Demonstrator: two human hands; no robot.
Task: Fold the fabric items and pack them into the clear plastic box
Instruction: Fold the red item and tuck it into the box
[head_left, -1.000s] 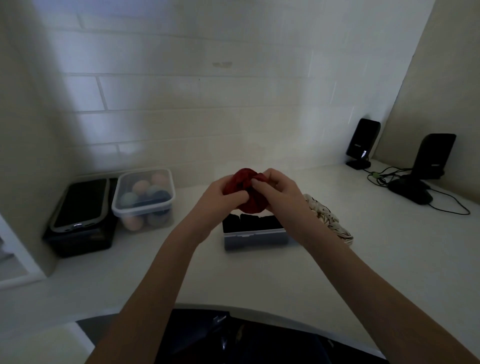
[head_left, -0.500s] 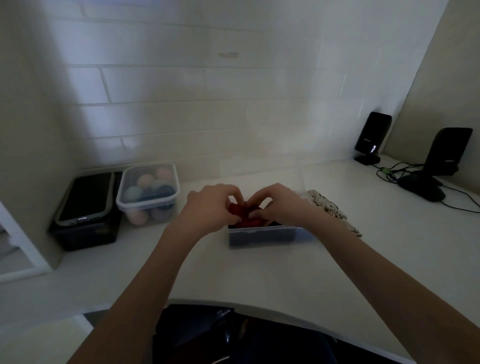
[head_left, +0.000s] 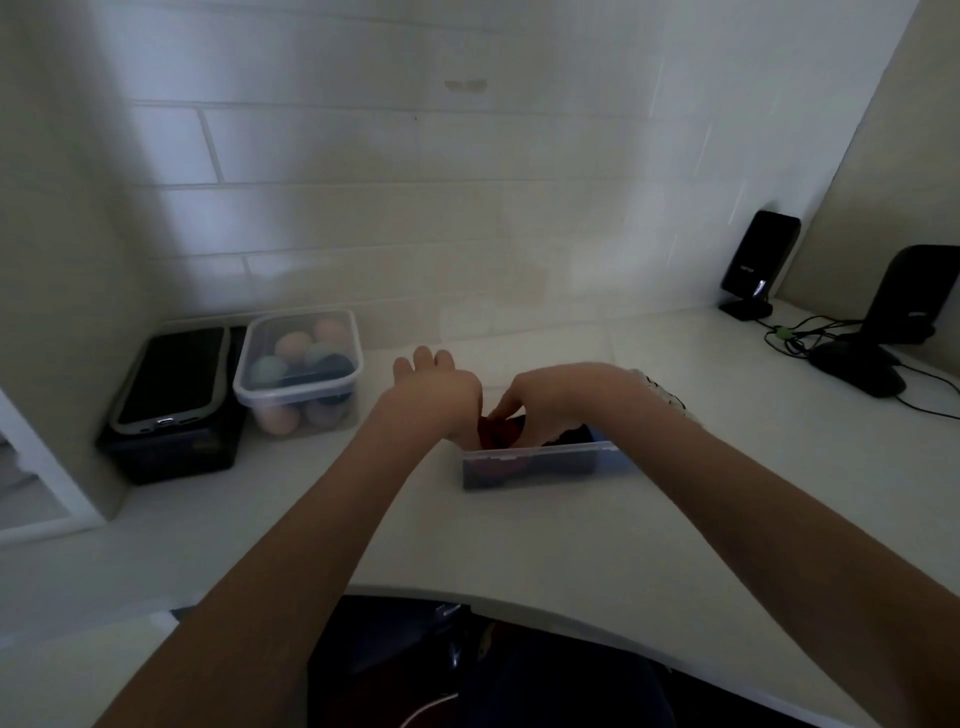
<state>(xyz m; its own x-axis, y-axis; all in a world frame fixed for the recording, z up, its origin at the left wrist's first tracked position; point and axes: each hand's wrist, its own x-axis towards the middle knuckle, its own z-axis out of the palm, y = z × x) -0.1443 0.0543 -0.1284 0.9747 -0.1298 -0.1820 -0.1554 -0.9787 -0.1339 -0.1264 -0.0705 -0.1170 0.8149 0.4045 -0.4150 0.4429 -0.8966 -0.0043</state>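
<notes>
progress check on the packing thing. the red fabric piece (head_left: 497, 432) is sitting down in the left end of the clear plastic box (head_left: 545, 461) on the white counter (head_left: 519, 530), so that one's basically in. there's dark fabric (head_left: 569, 436) already in the box next to it, taking up the middle and right part, looks like earlier folded stuff but it's too dim to tell how many pieces.

my right hand (head_left: 558, 395) is arched over the box with the fingertips curled down onto the top of the red piece, more tucking and pressing than gripping i think, though from this angle i honestly can't tell if i'm pinching it or just poking it down. my left hand (head_left: 434, 387) is just beside the box's left end, fingers pointing away toward the wall, nothing in it that i can see.

what's left: a patterned light fabric (head_left: 662, 395) is on the counter behind my right wrist, outside the box, mostly hidden by my arm. my guess is that one needs folding and packing next. box looks fairly full, so fitting it could be snug.
</notes>
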